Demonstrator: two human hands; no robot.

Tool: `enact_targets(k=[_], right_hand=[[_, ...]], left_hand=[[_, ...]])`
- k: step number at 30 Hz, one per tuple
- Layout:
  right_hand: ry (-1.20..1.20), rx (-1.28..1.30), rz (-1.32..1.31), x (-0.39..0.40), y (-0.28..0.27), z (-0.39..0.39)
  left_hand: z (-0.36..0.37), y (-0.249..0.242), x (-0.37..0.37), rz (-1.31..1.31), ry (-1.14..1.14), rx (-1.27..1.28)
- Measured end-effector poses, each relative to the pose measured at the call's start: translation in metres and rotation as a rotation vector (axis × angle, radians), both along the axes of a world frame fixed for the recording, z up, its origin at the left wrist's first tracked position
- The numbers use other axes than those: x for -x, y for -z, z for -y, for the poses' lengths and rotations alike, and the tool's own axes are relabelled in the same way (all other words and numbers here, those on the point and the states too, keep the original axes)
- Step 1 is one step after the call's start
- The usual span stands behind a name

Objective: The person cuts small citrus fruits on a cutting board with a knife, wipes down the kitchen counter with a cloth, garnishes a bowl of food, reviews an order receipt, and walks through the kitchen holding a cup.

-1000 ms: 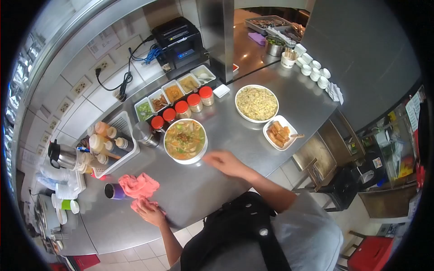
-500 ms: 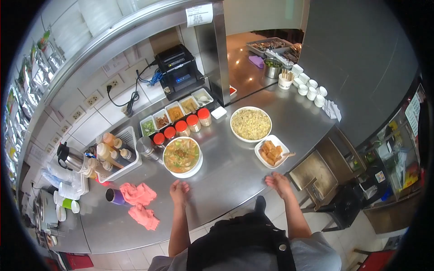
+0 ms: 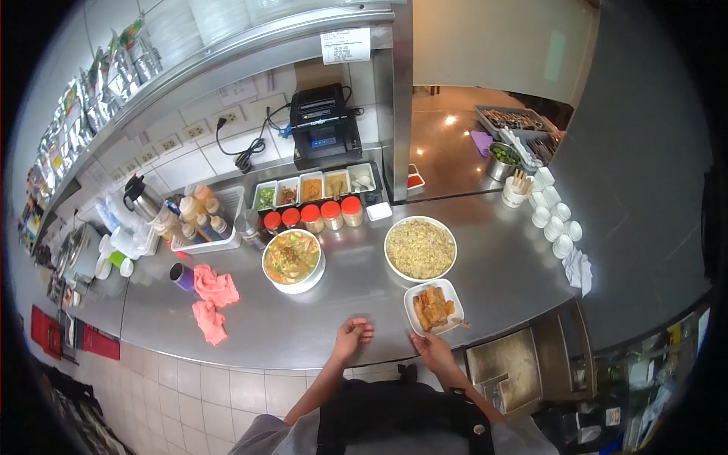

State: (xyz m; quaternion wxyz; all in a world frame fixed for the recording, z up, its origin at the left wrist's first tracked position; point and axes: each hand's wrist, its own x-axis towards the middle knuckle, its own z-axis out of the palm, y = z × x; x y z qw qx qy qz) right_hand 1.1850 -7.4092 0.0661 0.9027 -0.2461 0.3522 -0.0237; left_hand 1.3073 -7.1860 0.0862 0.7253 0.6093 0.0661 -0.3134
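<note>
A square white bowl of golden-brown fried pieces, with a small wooden stick at its right side, sits near the counter's front edge. My right hand is at its near rim, fingers and thumb closed on the edge. To the left, my left hand hovers by the counter edge, fingers loosely bent and holding nothing. Just behind the square bowl stands a round white bowl of fried rice. Further left is a white bowl of soup with vegetables and a brown topping.
Red-lidded jars and topping trays line the back, below a black printer. Bottles fill a white basket at left, near pink cloths and a purple cup. Small white cups stand at right.
The camera view has turned and shifted. My right hand has come to the square bowl's near rim. My left hand has moved right, away from the soup bowl.
</note>
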Motion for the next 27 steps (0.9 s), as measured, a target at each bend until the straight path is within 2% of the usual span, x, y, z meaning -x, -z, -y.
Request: enact_targets(k=[8, 10, 11, 16, 18, 20, 23, 27], right_hand=[[-0.100, 0.276, -0.067, 0.010, 0.000, 0.026], [-0.070, 0.552, -0.216, 0.018, 0.003, 0.038], [-0.052, 0.547, -0.217, 0.023, 0.007, 0.048], [-0.032, 0.931, -0.465, 0.046, 0.022, 0.107], [-0.149, 1.256, -0.518, 0.055, 0.023, 0.145], [-0.089, 1.255, -0.566, 0.047, 0.029, 0.184], [-0.108, 1.202, -0.568, 0.013, -0.009, 0.236], [-0.003, 1.062, -0.369, -0.069, -0.023, 0.306]], left_hand=[[0.008, 0.003, 0.009, 0.029, 0.016, -0.035], [0.011, 0.005, 0.008, 0.002, 0.049, -0.026], [0.014, 0.004, 0.007, 0.006, 0.067, -0.030], [0.042, 0.001, -0.005, 0.030, 0.124, -0.048], [0.059, -0.007, -0.009, 0.037, 0.135, -0.035], [0.075, -0.013, -0.017, 0.068, 0.127, -0.016], [0.103, -0.009, -0.026, 0.120, 0.099, 0.005], [0.144, -0.011, -0.032, 0.053, 0.022, -0.010]])
